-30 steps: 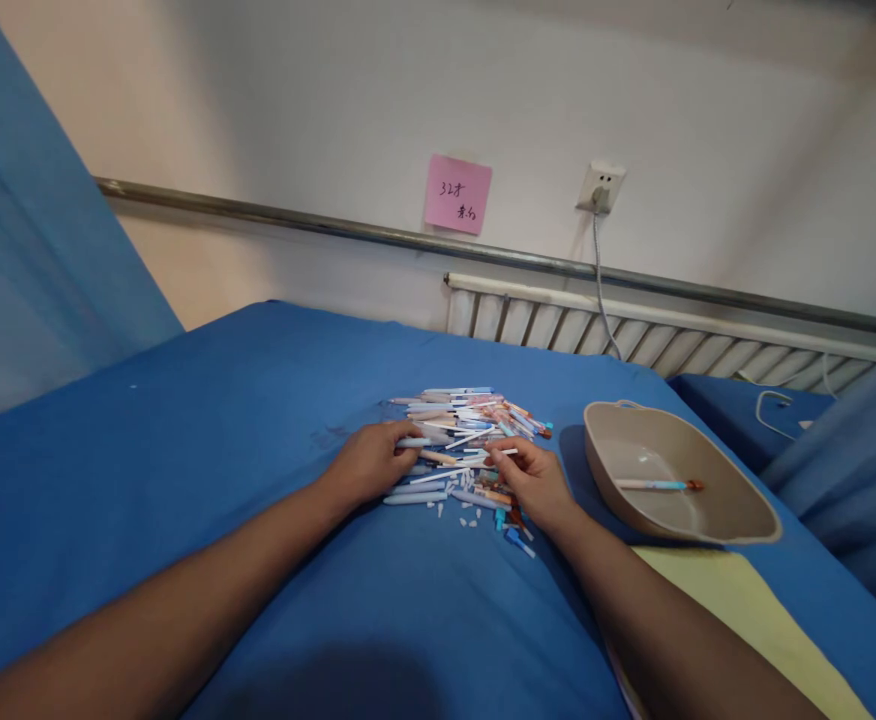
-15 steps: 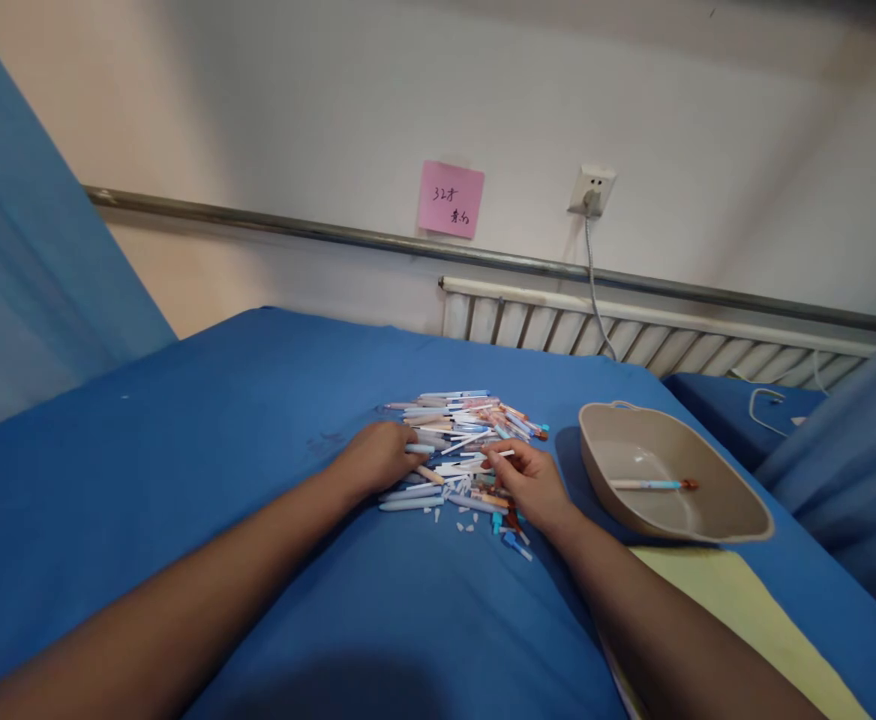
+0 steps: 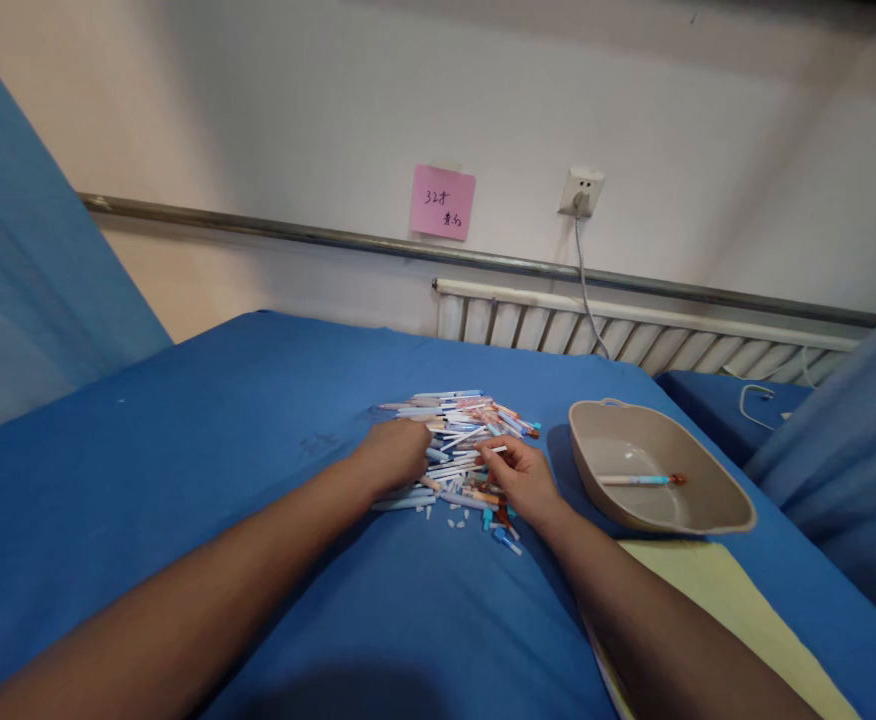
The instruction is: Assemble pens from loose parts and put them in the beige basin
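A heap of pen parts (image 3: 459, 420), white, blue and orange barrels, refills and caps, lies on the blue cloth (image 3: 220, 440). My left hand (image 3: 397, 452) rests on the heap's left side, fingers curled over several pieces. On the heap's right side my right hand (image 3: 519, 478) pinches a thin white refill (image 3: 492, 451) between thumb and fingers. Small white and blue caps (image 3: 483, 520) are scattered in front of the heap.
A beige oval tray (image 3: 715, 515) to the right holds one assembled pen (image 3: 637, 480). A yellow sheet (image 3: 708, 590) lies in front of it. Behind are a radiator (image 3: 633, 335), a rail, a wall socket (image 3: 580, 192) with cable and a pink note (image 3: 442, 201).
My left hand has slid a little further right onto the heap. My right hand keeps its pinch on the white refill. The view has shifted slightly.
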Available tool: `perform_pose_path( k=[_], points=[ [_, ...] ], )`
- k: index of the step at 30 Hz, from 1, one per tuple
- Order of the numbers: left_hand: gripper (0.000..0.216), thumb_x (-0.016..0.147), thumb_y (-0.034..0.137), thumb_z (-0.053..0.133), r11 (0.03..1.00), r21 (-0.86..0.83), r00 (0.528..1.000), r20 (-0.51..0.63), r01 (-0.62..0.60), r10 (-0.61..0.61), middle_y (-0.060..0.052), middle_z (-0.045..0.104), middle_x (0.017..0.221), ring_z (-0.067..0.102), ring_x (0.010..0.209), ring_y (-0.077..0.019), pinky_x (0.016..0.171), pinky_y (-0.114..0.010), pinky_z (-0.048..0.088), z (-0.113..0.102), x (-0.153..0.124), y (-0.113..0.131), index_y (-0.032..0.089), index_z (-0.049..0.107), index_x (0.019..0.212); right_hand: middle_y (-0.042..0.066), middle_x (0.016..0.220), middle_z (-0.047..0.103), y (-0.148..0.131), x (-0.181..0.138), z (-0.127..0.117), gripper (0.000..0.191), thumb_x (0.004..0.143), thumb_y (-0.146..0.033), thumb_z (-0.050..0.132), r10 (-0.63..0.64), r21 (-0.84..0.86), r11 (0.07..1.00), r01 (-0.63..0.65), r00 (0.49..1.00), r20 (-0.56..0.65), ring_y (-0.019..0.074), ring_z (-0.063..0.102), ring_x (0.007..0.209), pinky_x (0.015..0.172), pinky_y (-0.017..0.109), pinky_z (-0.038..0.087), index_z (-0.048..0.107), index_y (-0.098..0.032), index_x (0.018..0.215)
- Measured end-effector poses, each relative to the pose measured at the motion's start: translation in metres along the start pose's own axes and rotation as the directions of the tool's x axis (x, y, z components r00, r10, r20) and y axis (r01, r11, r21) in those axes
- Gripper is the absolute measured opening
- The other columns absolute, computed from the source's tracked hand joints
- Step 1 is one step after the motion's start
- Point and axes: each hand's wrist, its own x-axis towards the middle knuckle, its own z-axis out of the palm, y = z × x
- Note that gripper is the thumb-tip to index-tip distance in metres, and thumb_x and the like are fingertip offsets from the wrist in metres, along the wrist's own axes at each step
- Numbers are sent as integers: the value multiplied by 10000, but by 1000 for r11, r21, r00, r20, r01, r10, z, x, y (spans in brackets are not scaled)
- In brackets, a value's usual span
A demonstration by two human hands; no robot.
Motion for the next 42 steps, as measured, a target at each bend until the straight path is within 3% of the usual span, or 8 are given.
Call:
perform_pose_path(
  k=[8, 19, 22, 24, 27, 29, 42],
  points=[
    [186, 716, 354, 545, 992, -120, 996, -71, 35, -44, -52, 670, 655, 602, 612, -189, 536, -247, 365, 12, -8, -15, 201, 647, 684, 18, 675, 649, 0, -1, 2, 336, 753, -482, 573, -3, -5, 1000, 3, 1000, 6, 105, 523, 492, 445, 214, 422, 657, -168, 839],
    [169, 738, 269, 518, 970, -243, 996, -78, 15, -35, -52, 689, 724, 598, 647, -192, 567, -250, 356, 10, -17, -15, 193, 664, 774, 19, 680, 649, -4, -3, 0, 336, 752, -483, 578, 15, 7, 1000, -15, 1000, -17, 92, 512, 488, 453, 208, 428, 646, -166, 840],
    [192, 748, 251, 509, 960, -275, 994, -105, -52, 24, -35, 693, 760, 598, 682, -181, 593, -242, 366, 7, -18, -12, 206, 675, 834, 15, 667, 643, -5, -1, -1, 334, 737, -487, 594, 15, 38, 999, -14, 999, -43, 92, 502, 480, 455, 211, 416, 639, -166, 818],
    [189, 757, 249, 506, 945, -286, 985, -104, -160, 135, -19, 687, 770, 596, 707, -172, 617, -232, 374, 4, -21, -8, 215, 681, 820, 13, 664, 644, -6, 0, -3, 329, 724, -484, 611, 22, 63, 998, -18, 997, -68, 92, 499, 479, 463, 214, 406, 638, -166, 804],
    [173, 732, 211, 528, 905, -275, 946, -66, -324, 319, -4, 669, 773, 589, 727, -164, 636, -222, 379, 2, -26, -1, 233, 690, 789, 9, 673, 648, -7, 2, -6, 327, 711, -482, 625, 44, 115, 993, -32, 993, -107, 88, 489, 473, 459, 213, 385, 642, -170, 808],
    [194, 716, 182, 534, 897, -242, 927, -42, -371, 372, -2, 659, 783, 584, 719, -164, 625, -225, 377, 2, -29, 3, 249, 694, 802, 8, 677, 647, -7, 2, -7, 330, 708, -482, 627, 58, 146, 988, -39, 991, -123, 87, 486, 472, 455, 212, 377, 642, -171, 816],
    [200, 749, 178, 487, 946, -68, 948, -59, -317, 314, -47, 636, 843, 594, 735, -205, 614, -273, 392, 15, -32, 9, 226, 653, 850, 4, 668, 628, -7, 1, -7, 295, 721, -441, 632, 78, 176, 983, -58, 991, -109, 77, 472, 476, 455, 198, 366, 623, -159, 806]
  ],
)
